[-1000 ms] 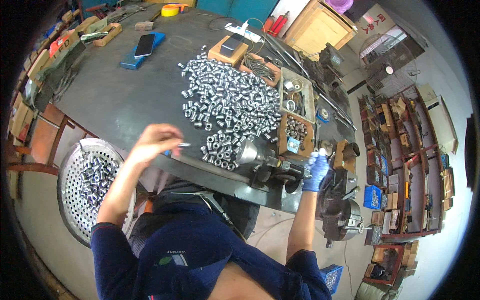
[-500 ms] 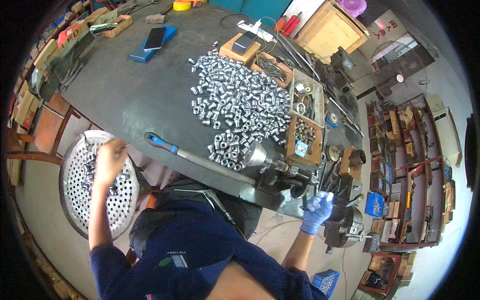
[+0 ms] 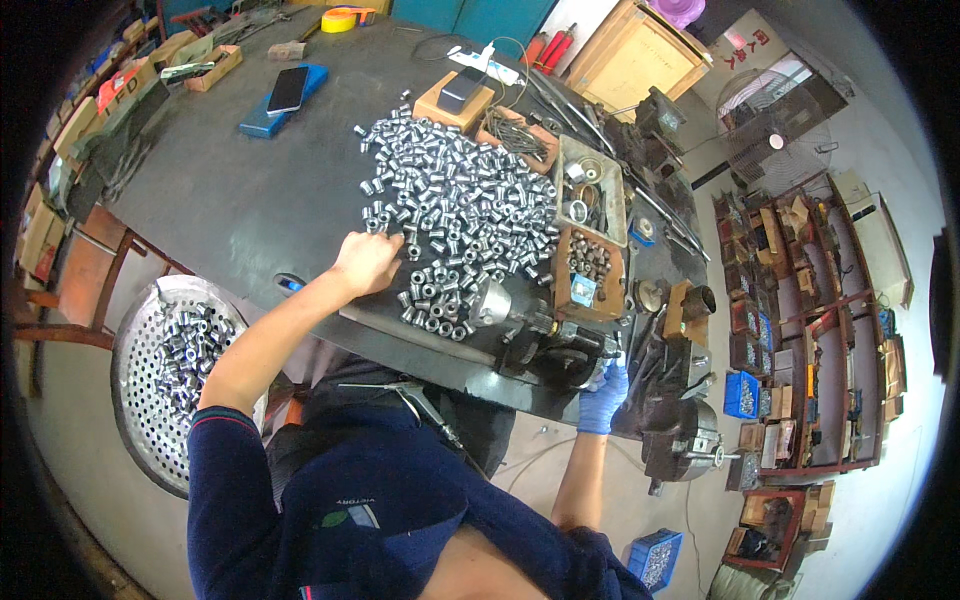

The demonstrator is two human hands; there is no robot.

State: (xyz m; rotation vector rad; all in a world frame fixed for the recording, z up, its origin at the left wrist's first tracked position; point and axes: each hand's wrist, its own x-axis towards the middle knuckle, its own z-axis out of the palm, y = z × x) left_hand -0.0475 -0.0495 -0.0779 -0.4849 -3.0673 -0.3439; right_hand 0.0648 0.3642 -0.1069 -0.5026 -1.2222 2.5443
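Note:
My left hand [image 3: 368, 262] reaches over the dark metal table [image 3: 230, 200], fingertips on the near-left edge of a large heap of short silver metal sleeves [image 3: 460, 210]. No sleeve can be seen gripped in it. My right hand [image 3: 603, 395], in a blue glove, is low at the table's front edge, against the underside of a dark machine with a silver chuck [image 3: 520, 325]. Whether it grips anything is hidden. A round perforated metal basin [image 3: 140, 420] with several sleeves in it sits low at my left.
A blue-handled tool [image 3: 288, 283] lies by my left wrist. Trays of small parts [image 3: 590, 225] stand right of the heap. A phone on a blue box [image 3: 283, 95] lies at the back. A vise [image 3: 680, 430] and shelves [image 3: 800, 330] are at the right.
My left hand swung from the table down over the basin, then came back up to the heap's edge. My gloved right hand dropped from the machine to below the table edge.

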